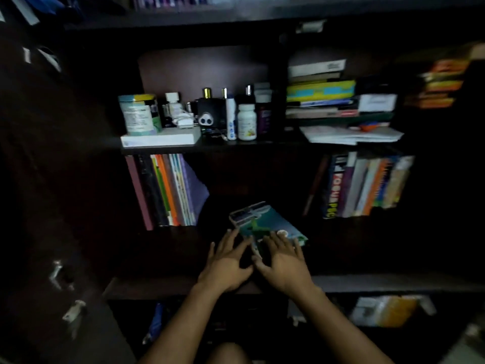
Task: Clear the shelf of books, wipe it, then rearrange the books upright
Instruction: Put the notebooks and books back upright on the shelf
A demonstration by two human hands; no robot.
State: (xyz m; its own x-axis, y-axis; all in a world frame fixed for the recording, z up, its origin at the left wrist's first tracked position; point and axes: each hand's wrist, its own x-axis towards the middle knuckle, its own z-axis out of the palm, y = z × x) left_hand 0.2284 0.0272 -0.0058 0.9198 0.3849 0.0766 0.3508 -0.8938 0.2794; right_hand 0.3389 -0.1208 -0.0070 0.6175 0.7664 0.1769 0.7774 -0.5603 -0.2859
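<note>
A book with a blue-green cover [262, 219] lies flat in the middle of the dark shelf [170, 250]. My left hand [228, 264] rests with spread fingers at the book's near left corner. My right hand [283, 261] lies with straight fingers on the book's near end. Upright books [168, 190] stand at the shelf's left end, the outermost purple one leaning. More upright books [367, 185] stand at the right end. The shelf between the two groups is very dark.
The shelf above carries bottles and jars [199, 114] on the left and stacked flat books and papers [330, 101] on the right. A shelf below holds a yellow packet [388, 311]. A dark cabinet door with metal latches [63, 274] stands at the left.
</note>
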